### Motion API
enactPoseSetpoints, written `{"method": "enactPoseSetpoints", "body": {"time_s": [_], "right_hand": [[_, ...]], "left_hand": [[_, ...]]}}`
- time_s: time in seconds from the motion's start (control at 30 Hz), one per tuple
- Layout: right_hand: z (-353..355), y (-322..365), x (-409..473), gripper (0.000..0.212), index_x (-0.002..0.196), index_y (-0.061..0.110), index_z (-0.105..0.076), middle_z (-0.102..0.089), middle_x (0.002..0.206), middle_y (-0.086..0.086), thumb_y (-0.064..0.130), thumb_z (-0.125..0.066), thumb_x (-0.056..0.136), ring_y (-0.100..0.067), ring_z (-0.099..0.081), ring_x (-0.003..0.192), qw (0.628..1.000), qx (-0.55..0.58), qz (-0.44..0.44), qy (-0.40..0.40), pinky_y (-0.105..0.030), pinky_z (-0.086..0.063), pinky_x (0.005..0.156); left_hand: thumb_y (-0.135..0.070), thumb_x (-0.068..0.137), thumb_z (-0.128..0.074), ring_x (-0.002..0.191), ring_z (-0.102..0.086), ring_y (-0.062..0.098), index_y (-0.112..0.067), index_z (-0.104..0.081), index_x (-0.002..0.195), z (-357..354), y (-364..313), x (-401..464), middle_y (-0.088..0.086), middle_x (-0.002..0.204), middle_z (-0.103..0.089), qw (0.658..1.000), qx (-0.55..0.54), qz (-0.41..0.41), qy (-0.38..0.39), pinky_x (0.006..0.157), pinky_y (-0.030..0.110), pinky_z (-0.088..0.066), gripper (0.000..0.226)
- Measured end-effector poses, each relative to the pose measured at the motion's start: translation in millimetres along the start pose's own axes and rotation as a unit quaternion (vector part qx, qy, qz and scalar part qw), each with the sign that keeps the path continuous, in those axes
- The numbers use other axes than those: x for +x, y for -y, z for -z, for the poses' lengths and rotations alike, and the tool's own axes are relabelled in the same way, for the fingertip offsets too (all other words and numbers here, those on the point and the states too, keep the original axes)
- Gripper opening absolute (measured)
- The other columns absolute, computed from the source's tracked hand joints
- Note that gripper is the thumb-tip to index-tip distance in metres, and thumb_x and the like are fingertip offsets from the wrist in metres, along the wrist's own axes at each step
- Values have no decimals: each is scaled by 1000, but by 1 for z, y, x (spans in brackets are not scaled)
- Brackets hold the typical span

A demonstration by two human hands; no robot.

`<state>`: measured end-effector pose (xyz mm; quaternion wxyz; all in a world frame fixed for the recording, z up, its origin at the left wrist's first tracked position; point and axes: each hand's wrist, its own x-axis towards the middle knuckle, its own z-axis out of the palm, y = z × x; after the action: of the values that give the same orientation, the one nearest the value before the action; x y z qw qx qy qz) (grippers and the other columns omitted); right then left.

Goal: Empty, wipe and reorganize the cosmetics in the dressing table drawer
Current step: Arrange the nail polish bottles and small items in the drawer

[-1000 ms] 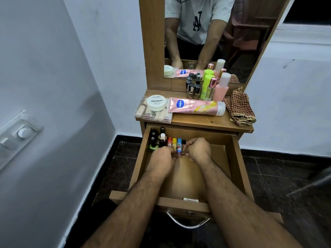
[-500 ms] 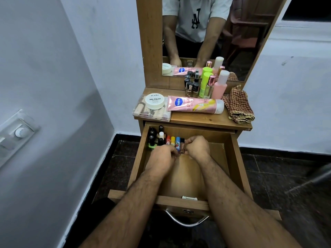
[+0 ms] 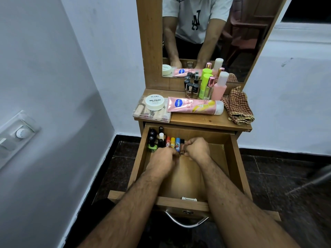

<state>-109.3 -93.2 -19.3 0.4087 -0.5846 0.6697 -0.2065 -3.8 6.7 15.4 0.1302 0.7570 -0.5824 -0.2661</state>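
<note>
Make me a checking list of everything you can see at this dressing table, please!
Surface: wooden tabletop, bare patch at front.
Job's things: open drawer; small bottles and lip balms lined at its back left.
Clutter: pink tube, white jar on clear box, upright bottles, checked cloth.
Hands: left hand and right hand curled at a small tube; grip partly hidden.
Cables: nothing seen.
Surroundings: mirror, white walls, dark floor, wall switch.
</note>
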Motion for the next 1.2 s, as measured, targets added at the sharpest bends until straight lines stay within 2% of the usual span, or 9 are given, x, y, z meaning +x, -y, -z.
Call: {"method": "enactPoseSetpoints", "body": {"time_s": [0.17, 0.33, 0.4, 0.57, 0.7, 0.8, 0.93, 1.03, 1.2], "right_hand": [[8, 3, -10, 13, 77, 24, -67, -70, 79, 3, 29, -72, 88, -12, -68, 76, 998, -30, 41, -22, -29, -56, 65], [26, 11, -21, 17, 79, 21, -74, -70, 73, 5, 34, -70, 88, -12, -68, 76, 995, -27, 88, -40, -26, -50, 68], [33, 17, -26, 16, 82, 21, -76, -71, 74, 6, 35, -71, 88, -12, -69, 76, 992, -10, 112, -49, -27, -53, 70], [46, 34, -43, 11, 78, 27, -72, -71, 76, 9, 32, -71, 88, -10, -68, 77, 987, 38, 154, -39, -36, -59, 74], [53, 50, -54, 3, 86, 26, -72, -70, 83, 9, 27, -71, 88, -11, -68, 82, 980, 34, 187, -53, -30, -57, 72], [60, 66, -57, 17, 107, 21, -71, -69, 96, 8, 25, -70, 90, -6, -62, 89, 967, -62, 230, -91, -24, -53, 76], [73, 86, -47, 34, 123, 23, -65, -62, 124, 2, 28, -69, 90, -16, -50, 117, 889, -259, 329, -184, -34, -46, 98], [81, 100, -33, 43, 133, 25, -58, -55, 136, 1, 31, -67, 91, -20, -42, 127, 862, -325, 350, -173, -38, -39, 105], [85, 113, -20, 52, 139, 29, -50, -53, 139, 1, 42, -65, 90, -22, -42, 130, 863, -398, 295, -102, -45, -36, 107]], "left_hand": [[-21, 96, -59, 116, -55, 13, -27, -66, 121, 4, -2, -2, -2, 127, -63, 998, -40, -15, -55, 103, 32, -45, 27], [-27, 95, -62, 103, -59, 5, -24, -69, 117, 14, -7, -9, -8, 115, -68, 979, -131, -28, -154, 93, 23, -48, 23], [-26, 95, -63, 98, -62, 3, -24, -71, 113, 22, -6, -11, -10, 106, -70, 967, -162, -27, -193, 86, 18, -49, 20], [-27, 93, -65, 86, -60, -4, -25, -73, 105, 45, 6, -15, -13, 94, -69, 931, -250, 0, -265, 79, 19, -53, 15], [-27, 93, -66, 87, -61, 0, -23, -73, 105, 64, 12, -17, -13, 92, -68, 923, -255, 5, -289, 78, 21, -53, 15], [-27, 92, -67, 86, -60, 0, -23, -73, 105, 73, 13, -15, -11, 96, -69, 922, -247, 2, -297, 74, 17, -50, 15], [-27, 92, -67, 92, -63, 7, -21, -72, 108, 80, 10, -9, -6, 103, -71, 929, -221, -4, -296, 77, 22, -54, 18], [-26, 91, -69, 95, -63, 8, -21, -71, 114, 84, 5, -4, -5, 108, -71, 935, -193, -12, -298, 83, 22, -53, 24], [-27, 90, -69, 97, -63, 8, -20, -69, 119, 88, 0, 1, -5, 111, -71, 936, -166, -27, -311, 84, 22, -52, 30]]}}
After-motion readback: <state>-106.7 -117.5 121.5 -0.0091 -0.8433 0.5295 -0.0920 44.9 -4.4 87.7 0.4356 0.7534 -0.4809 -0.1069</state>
